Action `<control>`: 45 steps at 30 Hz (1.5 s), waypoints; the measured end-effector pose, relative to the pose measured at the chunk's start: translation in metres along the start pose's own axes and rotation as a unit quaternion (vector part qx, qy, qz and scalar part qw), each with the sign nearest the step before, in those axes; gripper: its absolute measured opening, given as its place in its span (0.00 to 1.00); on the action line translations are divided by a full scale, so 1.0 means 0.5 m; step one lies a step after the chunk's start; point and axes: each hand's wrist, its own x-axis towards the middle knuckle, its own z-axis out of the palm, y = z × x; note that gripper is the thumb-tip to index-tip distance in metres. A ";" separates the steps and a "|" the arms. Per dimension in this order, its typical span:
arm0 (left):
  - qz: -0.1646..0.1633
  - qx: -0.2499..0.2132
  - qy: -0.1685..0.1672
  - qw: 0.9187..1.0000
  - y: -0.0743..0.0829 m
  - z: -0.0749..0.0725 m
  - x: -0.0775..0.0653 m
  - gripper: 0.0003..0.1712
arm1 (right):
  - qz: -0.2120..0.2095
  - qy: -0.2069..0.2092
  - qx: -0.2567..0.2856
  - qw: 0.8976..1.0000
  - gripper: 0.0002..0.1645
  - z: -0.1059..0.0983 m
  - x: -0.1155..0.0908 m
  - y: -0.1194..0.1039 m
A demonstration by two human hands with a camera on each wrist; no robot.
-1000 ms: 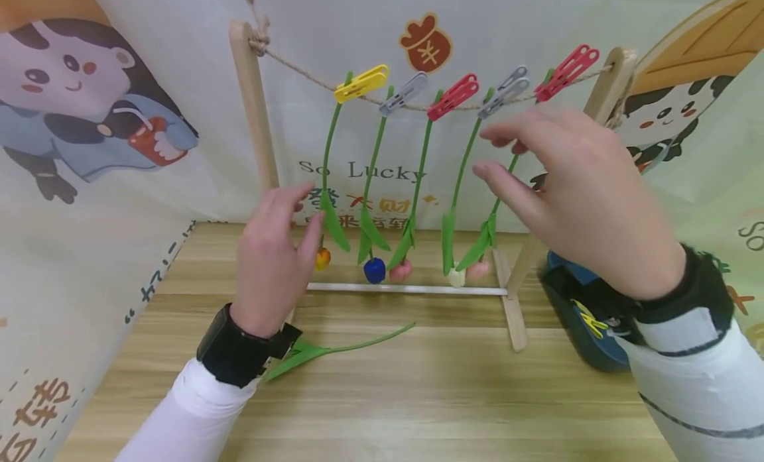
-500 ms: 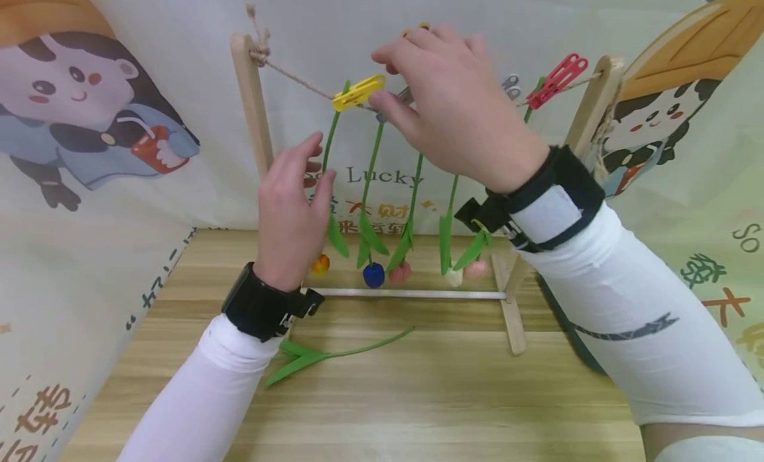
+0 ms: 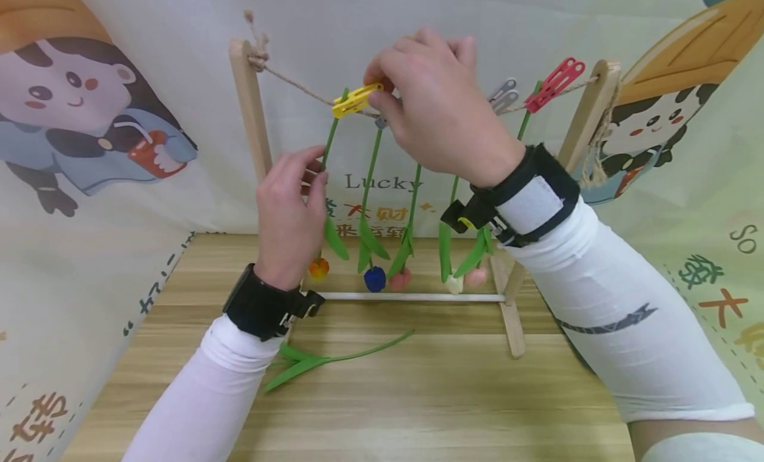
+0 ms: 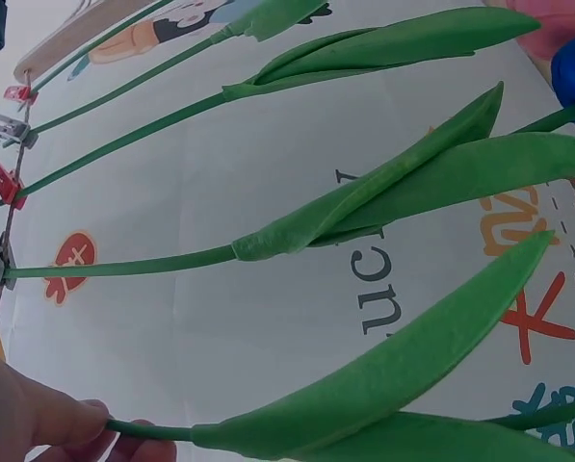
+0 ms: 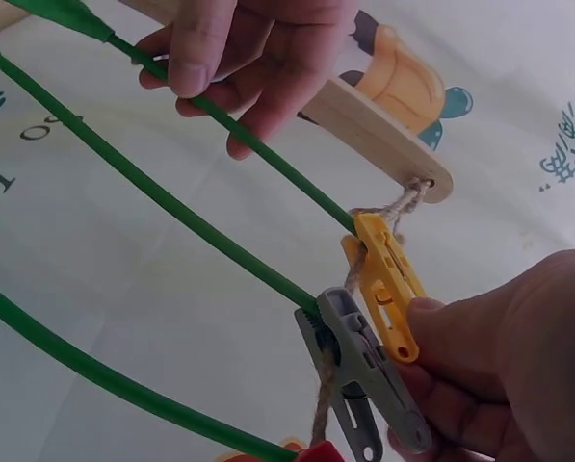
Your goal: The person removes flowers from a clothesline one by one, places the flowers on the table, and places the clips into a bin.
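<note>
Leftward my right hand (image 3: 438,107) has moved, now pinching the slotted yellow plastic clothespin (image 3: 357,101) on the twisted brown rope (image 3: 295,82); below it, my left hand (image 3: 291,217) pinches the slender green flower stem (image 3: 331,138) clipped there.

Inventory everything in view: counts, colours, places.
Clothespins: 5, yellow, two grey, two red, on rope
Hanging tulips: 5, orange, blue, white, two pink, under clothespins
Flower stem: 1, green, table
Rope: 1, tan, stand
Stand: 1, wooden, table
Rod: 1, white, stand
Table: 1, brown, below
Backdrop: 1, whitish, behind
Obscured object: 1, dark, right
Wrist straps: 2, black, wrists
Sleeves: 2, white, forearms
Left hand: 1, holding orange tulip's stem
Right hand: 1, holding yellow clothespin
</note>
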 end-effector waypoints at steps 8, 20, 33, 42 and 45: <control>-0.009 0.003 -0.011 1.000 0.000 -0.008 -0.012 0.18 | 0.000 0.051 0.007 0.999 0.15 -0.005 -0.013 0.011; 0.000 0.023 -0.024 0.999 -0.003 -0.040 -0.048 0.17 | -0.029 0.130 0.042 0.990 0.13 -0.008 -0.060 0.017; 0.040 0.077 -0.082 0.993 0.015 -0.076 -0.102 0.17 | -0.098 0.149 0.058 0.982 0.19 0.024 -0.182 0.034; 0.072 0.117 -0.152 0.979 0.031 -0.092 -0.153 0.19 | -0.060 0.134 0.079 0.986 0.21 0.038 -0.290 0.063; 0.090 0.124 -0.177 0.972 0.034 -0.091 -0.172 0.20 | -0.043 0.138 0.095 0.985 0.23 0.044 -0.325 0.077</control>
